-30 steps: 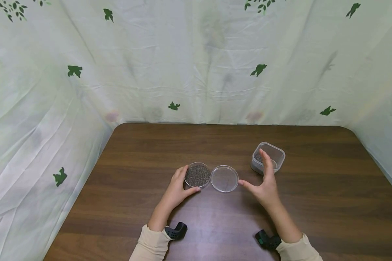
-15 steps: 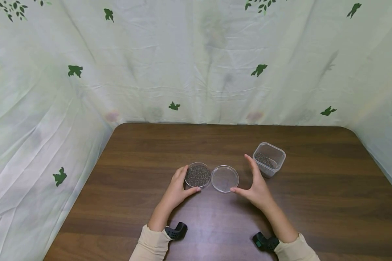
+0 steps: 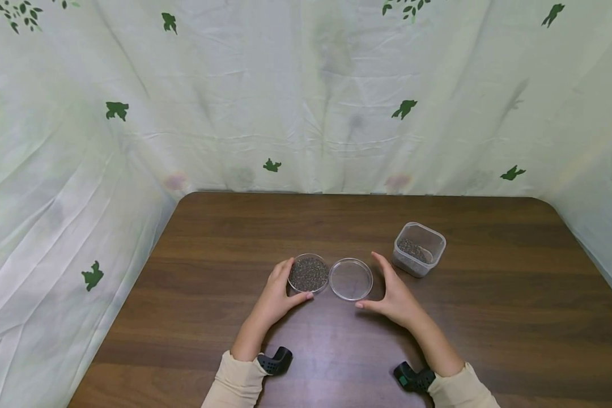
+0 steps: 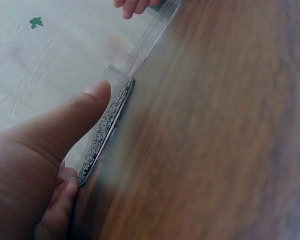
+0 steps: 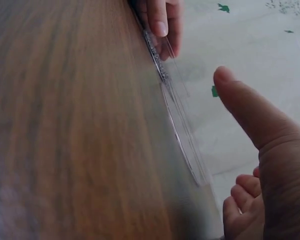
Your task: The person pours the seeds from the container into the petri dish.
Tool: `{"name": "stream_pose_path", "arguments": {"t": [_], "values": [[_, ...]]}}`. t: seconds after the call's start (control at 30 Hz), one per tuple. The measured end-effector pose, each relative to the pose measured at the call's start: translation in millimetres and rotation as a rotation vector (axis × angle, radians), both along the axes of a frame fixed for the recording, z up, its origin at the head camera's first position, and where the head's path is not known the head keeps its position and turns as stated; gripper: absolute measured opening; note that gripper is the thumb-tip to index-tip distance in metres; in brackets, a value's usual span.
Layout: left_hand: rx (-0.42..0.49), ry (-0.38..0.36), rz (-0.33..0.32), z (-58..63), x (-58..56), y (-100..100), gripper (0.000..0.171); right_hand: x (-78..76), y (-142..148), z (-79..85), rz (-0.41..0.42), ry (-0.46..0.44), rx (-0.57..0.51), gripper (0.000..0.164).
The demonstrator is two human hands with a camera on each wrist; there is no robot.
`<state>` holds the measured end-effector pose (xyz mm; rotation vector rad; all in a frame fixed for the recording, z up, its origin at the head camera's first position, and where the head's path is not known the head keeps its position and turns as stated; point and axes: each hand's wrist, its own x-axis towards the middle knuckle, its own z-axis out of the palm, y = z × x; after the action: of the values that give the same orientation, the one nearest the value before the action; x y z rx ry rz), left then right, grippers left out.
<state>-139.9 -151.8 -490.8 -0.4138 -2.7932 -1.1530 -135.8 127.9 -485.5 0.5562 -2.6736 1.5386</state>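
Observation:
A round clear petri dish filled with dark grey granules [image 3: 308,274] stands on the table. My left hand [image 3: 275,294] grips its side, thumb at the near rim and fingers at the left; in the left wrist view the thumb [image 4: 85,107] lies against the dish's wall. Right beside the dish lies its clear lid [image 3: 351,279], flat on the table. My right hand [image 3: 395,297] is spread at the lid's right side, thumb near its front edge and fingers near its back right. The right wrist view has the right thumb [image 5: 250,107] apart from the lid.
A clear square plastic tub [image 3: 419,249] with some grey granules stands beyond my right hand. The brown wooden table [image 3: 234,226] has a pale patterned curtain [image 3: 306,102] along its back and sides. Black cameras sit on both wrists.
My right hand has moved left and toward me, from in front of the tub to the lid's right side. The left hand, dish, lid and tub have stayed put.

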Motion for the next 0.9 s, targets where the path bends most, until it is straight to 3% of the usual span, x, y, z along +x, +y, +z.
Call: {"name": "stream_pose_path", "arguments": {"t": [0.37,0.9], "values": [[-0.007,-0.011,0.001,0.3,0.5,0.4,0.09,-1.3,-0.3,-3.9,0.029,-0.002,0.024,0.104],[-0.008,-0.02,0.002,0.6,-0.3,0.6,0.09,-1.3,-4.9,-4.4,0.01,0.037,0.161,0.089]]}}
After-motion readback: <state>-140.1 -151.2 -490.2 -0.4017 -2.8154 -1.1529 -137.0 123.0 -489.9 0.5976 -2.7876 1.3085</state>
